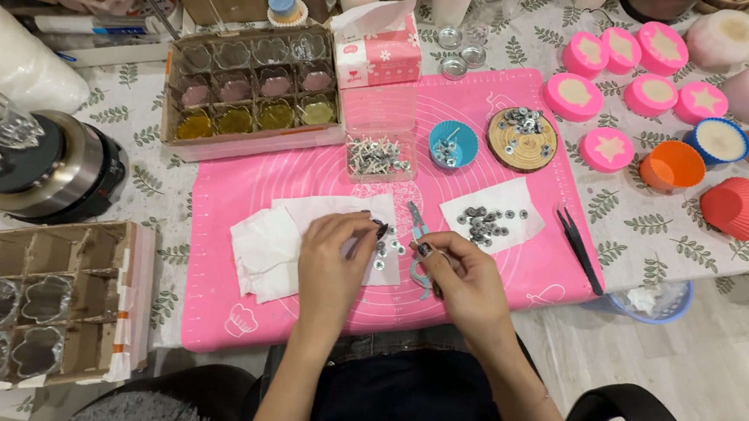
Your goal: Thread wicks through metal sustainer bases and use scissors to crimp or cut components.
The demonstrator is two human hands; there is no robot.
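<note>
My left hand (333, 264) rests on a white tissue (321, 233) on the pink mat (474, 277), its fingertips pinching a small metal piece among a few scattered metal tabs (385, 253). My right hand (464, 277) lies beside it, fingers curled over the handles of small blue-handled pliers (418, 232) that lie on the mat. Whether it grips them I cannot tell. Further right, a second tissue holds several metal tabs (486, 222).
Black tweezers (580, 245) lie at the mat's right edge. A clear box of wick tabs (378, 156), a blue cup (452, 143) and a wooden disc (522, 139) sit behind. Cardboard trays of glass jars (252, 86) stand left, pink moulds (608, 149) right.
</note>
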